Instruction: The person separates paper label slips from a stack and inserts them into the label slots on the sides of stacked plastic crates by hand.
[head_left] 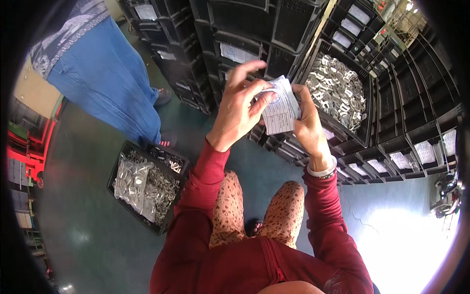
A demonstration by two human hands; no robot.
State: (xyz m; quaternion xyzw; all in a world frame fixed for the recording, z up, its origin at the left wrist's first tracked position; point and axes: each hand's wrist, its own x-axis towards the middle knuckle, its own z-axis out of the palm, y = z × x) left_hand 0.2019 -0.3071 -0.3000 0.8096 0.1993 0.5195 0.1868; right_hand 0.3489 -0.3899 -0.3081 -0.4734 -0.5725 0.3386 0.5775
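Observation:
A small stack of white printed paper labels (281, 117) is held up in front of me at chest height. My right hand (309, 120) grips the stack by its right side, thumb and fingers closed round it. At the upper left edge, my left hand (240, 105) pinches the labels between thumb and a finger, its other fingers raised and slightly blurred. Just beyond my right hand, an open black crate (368, 105) holds many loose silvery metal parts (338, 90).
Tall stacks of black crates (235, 29) with paper labels rise ahead and to the right. On the floor at left sits a black crate (113, 188) with metal parts and a clear bag (131, 181). Another person in blue jeans (105, 81) stands at far left, near a red metal frame (36, 159).

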